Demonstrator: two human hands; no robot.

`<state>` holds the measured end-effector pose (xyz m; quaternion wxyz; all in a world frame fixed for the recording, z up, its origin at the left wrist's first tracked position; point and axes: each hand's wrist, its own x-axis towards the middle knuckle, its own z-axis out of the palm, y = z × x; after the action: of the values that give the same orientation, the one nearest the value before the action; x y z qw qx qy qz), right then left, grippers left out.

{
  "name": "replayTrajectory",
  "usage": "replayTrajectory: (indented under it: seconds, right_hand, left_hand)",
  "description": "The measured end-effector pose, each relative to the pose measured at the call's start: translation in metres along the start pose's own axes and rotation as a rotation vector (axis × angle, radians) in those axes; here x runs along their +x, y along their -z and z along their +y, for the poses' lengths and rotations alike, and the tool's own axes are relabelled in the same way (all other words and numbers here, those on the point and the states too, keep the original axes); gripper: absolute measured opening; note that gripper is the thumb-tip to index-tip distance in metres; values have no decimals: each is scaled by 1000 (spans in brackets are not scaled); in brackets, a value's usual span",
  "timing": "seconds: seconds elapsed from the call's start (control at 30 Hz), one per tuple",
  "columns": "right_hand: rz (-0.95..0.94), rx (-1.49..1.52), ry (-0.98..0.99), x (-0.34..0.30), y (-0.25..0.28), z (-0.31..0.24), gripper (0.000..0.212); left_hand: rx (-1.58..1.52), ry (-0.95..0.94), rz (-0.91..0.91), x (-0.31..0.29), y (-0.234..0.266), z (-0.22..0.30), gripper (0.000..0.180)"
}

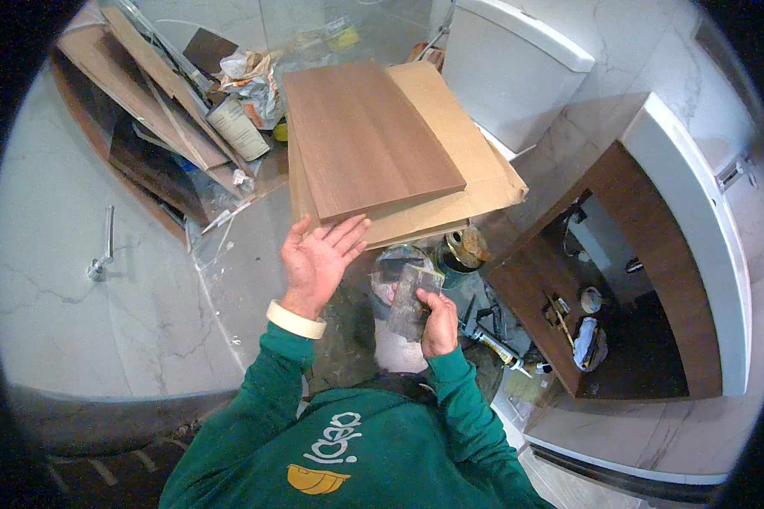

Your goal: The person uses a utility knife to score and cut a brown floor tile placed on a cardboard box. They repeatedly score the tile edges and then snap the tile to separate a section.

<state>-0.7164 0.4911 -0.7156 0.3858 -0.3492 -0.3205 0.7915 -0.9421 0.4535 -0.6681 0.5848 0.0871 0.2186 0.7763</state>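
My left hand [318, 261] is palm up with its fingers stretched out, close to the front edge of a brown wood-grain panel [369, 136]. Whether the fingertips touch that edge I cannot tell. A cream ring, like a roll of masking tape [296, 321], sits around my left wrist. In my right hand [439, 321] is a worn grey rectangular block [407, 305], gripped with the thumb on its upper face. The panel lies on a larger sheet of brown cardboard [484, 174].
An open can [463, 252] stands beyond my right hand, with a caulking gun [494, 343] to the right. Farther right is an open brown cabinet [526, 284] under a white basin [696, 195]. Boards [136, 93] and a cylindrical container [238, 129] lean back left; a toilet tank [514, 76] stands behind.
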Motion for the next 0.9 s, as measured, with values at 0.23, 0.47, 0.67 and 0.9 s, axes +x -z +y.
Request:
replayTrajectory:
  seconds: [0.23, 0.47, 0.67, 0.9]
  right_hand:
    - [-147, 54, 10, 44, -39, -19, 39]
    - [-178, 232, -128, 71, -86, -28, 33]
    - [-13, 230, -108, 83, -103, -4, 26]
    - [170, 45, -149, 83, -123, 11, 22]
  left_hand:
    - [52, -98, 43, -36, 9, 24, 84]
    - [134, -149, 72, -56, 21, 43, 77]
    - [194, -185, 128, -66, 31, 55, 70]
    - [276, -246, 157, -70, 36, 65, 67]
